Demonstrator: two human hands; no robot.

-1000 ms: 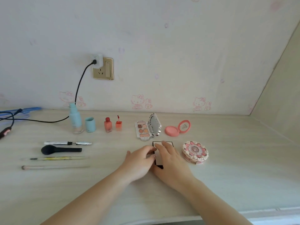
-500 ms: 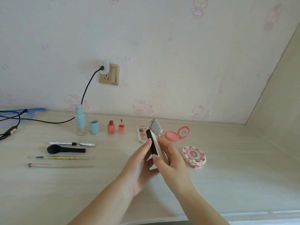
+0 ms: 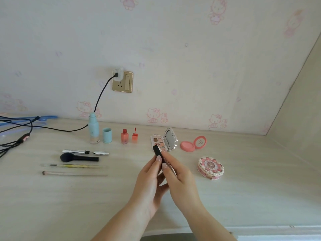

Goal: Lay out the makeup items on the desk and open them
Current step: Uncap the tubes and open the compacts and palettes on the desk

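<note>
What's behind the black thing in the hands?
Behind the black-edged compact, part of the open eyeshadow palette and its mirror lid show. The compact covers the palette's near edge.

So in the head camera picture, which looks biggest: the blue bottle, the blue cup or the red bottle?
Largest to smallest, as they look:
1. blue bottle
2. red bottle
3. blue cup
The last two look nearly alike, so that order is unsure.

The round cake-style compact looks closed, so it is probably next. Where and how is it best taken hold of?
Probably from above, fingers and thumb pinching opposite sides of the round decorated compact's smooth side wall. It lies flat on the desk, apart from the other items, and its top is bumpy with raised decoration. Both hands, left and right, hold the black-edged case.
</note>
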